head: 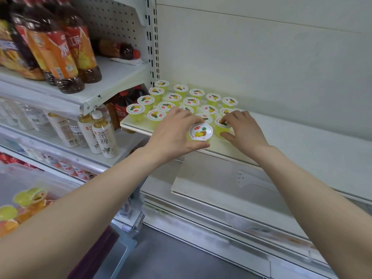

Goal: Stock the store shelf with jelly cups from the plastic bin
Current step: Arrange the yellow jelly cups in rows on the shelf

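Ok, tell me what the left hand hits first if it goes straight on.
Likely the nearest shelved jelly cup just behind the held cup in the left hand; the depth between them is unclear.

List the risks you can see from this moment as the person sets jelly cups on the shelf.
1. The left hand holds a jelly cup right at the front edge of the shelf; released there, it could tip off.
2. The right hand grips a second cup close against the standing cups; a push might knock neighbours out of line.
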